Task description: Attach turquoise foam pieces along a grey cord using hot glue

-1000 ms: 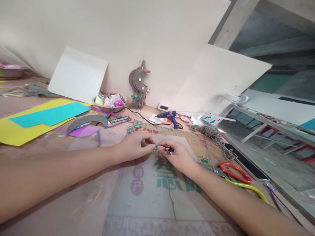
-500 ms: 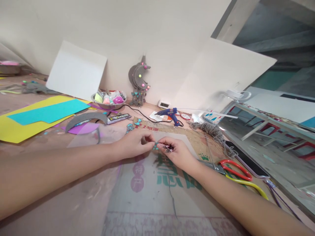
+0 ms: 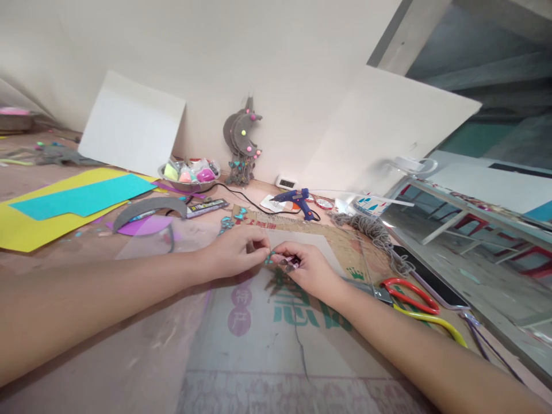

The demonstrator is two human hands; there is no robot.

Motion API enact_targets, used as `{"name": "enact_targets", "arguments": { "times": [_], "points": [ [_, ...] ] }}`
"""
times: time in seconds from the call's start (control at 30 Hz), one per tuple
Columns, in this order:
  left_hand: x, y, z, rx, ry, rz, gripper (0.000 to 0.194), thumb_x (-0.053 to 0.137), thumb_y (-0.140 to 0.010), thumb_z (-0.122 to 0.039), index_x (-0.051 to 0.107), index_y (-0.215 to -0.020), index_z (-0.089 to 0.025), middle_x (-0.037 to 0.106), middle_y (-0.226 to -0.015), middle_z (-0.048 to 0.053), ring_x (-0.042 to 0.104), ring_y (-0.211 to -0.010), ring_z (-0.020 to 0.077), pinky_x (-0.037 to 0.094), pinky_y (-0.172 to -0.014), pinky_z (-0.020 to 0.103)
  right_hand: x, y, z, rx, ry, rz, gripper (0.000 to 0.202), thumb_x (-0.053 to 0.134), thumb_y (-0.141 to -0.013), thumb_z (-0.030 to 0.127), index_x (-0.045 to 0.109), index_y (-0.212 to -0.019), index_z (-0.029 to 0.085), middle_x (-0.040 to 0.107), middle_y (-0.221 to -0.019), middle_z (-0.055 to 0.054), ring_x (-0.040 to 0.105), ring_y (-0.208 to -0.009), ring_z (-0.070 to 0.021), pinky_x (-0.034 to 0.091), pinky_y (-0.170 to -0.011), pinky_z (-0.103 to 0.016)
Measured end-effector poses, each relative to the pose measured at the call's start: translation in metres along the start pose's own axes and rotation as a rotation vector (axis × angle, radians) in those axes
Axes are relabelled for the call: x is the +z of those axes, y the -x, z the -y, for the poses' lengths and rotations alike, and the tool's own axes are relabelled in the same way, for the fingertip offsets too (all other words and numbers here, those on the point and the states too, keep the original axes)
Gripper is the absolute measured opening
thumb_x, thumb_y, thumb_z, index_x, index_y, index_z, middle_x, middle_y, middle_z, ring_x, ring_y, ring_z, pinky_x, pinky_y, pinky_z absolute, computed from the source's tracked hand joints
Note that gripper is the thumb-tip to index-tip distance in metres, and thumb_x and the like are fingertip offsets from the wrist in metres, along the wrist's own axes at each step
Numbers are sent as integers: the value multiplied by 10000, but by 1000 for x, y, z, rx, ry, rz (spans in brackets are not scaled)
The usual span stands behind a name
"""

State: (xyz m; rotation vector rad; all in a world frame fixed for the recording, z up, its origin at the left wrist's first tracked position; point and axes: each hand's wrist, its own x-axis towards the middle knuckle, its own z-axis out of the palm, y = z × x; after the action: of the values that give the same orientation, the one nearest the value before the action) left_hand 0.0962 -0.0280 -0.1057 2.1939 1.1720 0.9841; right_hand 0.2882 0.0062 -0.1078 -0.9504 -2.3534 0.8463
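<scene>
My left hand point(image 3: 237, 250) and my right hand point(image 3: 311, 269) meet fingertip to fingertip above a clear sheet on printed cardboard point(image 3: 267, 345). A small turquoise piece point(image 3: 269, 258) shows between them, pinched by my left thumb and forefinger; its exact form is too small to tell. Tucked in my curled right fingers is a small shiny metal tool point(image 3: 291, 264) with a pinkish part, mostly covered by the hand. The right thumb and forefinger also close at the turquoise piece. A thin grey cord point(image 3: 302, 351) lies on the sheet below.
Red-and-yellow-handled scissors point(image 3: 411, 296) and a phone point(image 3: 431, 279) lie right, near grey yarn point(image 3: 373, 230). A blue glue gun point(image 3: 297, 200) stands behind. Left are a grey crescent point(image 3: 149, 208) and yellow foam sheet point(image 3: 26, 230). A decorated moon point(image 3: 244, 135) hangs at the wall.
My hands stay together in nearly the same place. The right fingers have shifted slightly, and more of the shiny tool shows. The whole view has moved a little.
</scene>
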Motion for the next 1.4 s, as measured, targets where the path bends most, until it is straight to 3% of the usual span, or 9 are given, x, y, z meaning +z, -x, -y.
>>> {"name": "enact_targets", "arguments": {
  "times": [0.27, 0.37, 0.67, 1.13, 1.4],
  "points": [
    [-1, -1, 4, -37, 3, -8, 264, 390, -886, -250, 638, -936, -177, 667, -891, 30, 581, -842, 161, 436, -748, 257, 1, -3, -4, 76, -73, -48, 160, 533, -783, 285, 626, -822, 159, 549, -652, 11, 429, -533, -83, 346, -498, -201],
    [-1, 0, 3, -77, 10, -50, 305, 360, -903, -306, 621, -982, -168, 654, -912, 40, 580, -846, 165, 444, -745, 268, 1, -2, -3, 65, -83, -58, 139, 542, -773, 271, 620, -804, 160, 547, -660, 9, 423, -537, -82, 346, -499, -201],
    [0, 1, -2, -83, -15, -35, 153, 489, -782, -225, 628, -807, -164, 644, -782, 5, 570, -709, 129, 435, -645, 227, 2, -1, -4, 70, -79, -17, 133, 543, -775, 290, 600, -783, 170, 532, -627, 22, 429, -518, -82, 347, -490, -197],
    [0, -1, 0, -36, 7, -8, 152, 471, -788, -200, 612, -752, -158, 624, -705, -11, 528, -628, 106, 404, -597, 213, 1, -1, 0, 37, -53, 3, 143, 531, -787, 286, 606, -781, 164, 549, -636, 11, 452, -542, -87, 351, -490, -194],
    [-1, -1, 3, -10, -103, 10, 332, 356, -897, -298, 572, -694, -148, 554, -659, 4, 488, -640, 128, 353, -577, 240, 0, -2, -1, 56, -94, -35, 121, 537, -774, 278, 590, -778, 169, 560, -672, 11, 476, -580, -99, 361, -531, -208]
  ]
}}
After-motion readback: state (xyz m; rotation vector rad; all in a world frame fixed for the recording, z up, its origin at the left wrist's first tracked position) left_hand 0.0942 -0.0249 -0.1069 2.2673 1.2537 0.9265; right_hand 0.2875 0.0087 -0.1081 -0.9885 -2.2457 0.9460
